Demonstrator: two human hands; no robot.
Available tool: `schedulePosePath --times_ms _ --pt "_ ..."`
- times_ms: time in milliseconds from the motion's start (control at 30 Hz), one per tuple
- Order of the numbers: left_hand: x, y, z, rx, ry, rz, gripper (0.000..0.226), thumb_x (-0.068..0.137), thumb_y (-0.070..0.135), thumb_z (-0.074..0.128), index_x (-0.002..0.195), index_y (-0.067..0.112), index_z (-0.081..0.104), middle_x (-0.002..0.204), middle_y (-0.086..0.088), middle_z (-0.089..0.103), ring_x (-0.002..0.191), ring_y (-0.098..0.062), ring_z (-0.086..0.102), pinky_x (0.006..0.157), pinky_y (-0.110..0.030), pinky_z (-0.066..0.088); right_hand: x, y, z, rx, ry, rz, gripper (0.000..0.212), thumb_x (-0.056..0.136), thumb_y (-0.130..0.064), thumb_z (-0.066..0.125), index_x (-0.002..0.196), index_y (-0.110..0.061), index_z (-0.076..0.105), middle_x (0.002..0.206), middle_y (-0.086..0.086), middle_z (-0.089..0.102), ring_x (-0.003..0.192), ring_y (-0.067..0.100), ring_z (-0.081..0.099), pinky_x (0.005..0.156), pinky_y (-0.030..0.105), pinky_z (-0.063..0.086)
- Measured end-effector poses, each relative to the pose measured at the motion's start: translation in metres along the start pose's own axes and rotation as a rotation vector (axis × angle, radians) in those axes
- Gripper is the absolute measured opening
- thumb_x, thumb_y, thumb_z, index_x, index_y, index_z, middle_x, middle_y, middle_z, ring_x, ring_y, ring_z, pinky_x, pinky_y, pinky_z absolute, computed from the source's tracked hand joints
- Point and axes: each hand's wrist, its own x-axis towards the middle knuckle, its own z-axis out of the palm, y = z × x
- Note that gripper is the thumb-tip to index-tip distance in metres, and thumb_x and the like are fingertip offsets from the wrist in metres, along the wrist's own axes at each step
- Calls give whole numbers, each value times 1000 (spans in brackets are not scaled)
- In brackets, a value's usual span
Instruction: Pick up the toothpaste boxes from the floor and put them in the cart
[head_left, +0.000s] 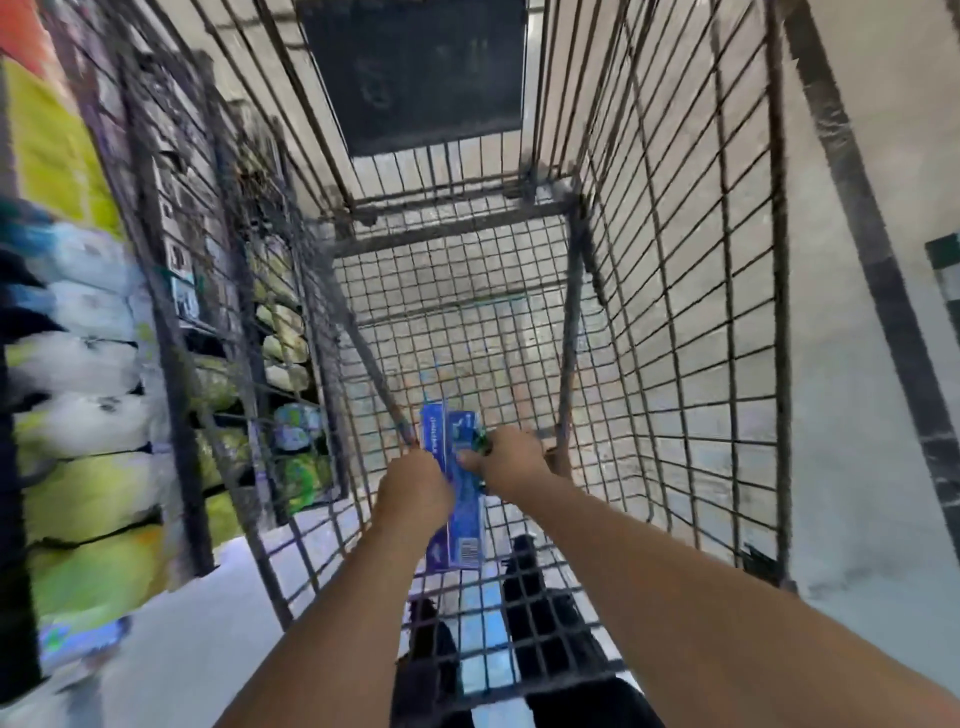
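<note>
I look straight down into a wire shopping cart (691, 322). Both my arms reach into its basket. A blue toothpaste box (460, 530) lies lengthwise low over the cart's mesh bottom, between my hands. My left hand (413, 493) grips its left side and my right hand (511, 460) grips its upper right side. Whether this is one box or a small stack I cannot tell. Its far end shows above my fingers, its barcode end below them.
Store shelves (88, 415) with green, yellow and white packs line the left side, close to the cart wall. Pale floor (857, 467) runs along the right. My dark shoes (535, 613) show through the mesh below. A dark panel (415, 73) sits at the cart's far end.
</note>
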Motion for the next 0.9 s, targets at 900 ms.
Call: schedulePosePath --times_ms 900 --pt "-400 -197 -190 -239 449 236 40 94 57 50 84 18 48 77 -2 46 70 -20 46 64 -38 36 -392 -180 -42 -932 140 -982 80 77 -86 20 121 -28 54 117 2 65 108 24 61 90 42 51"
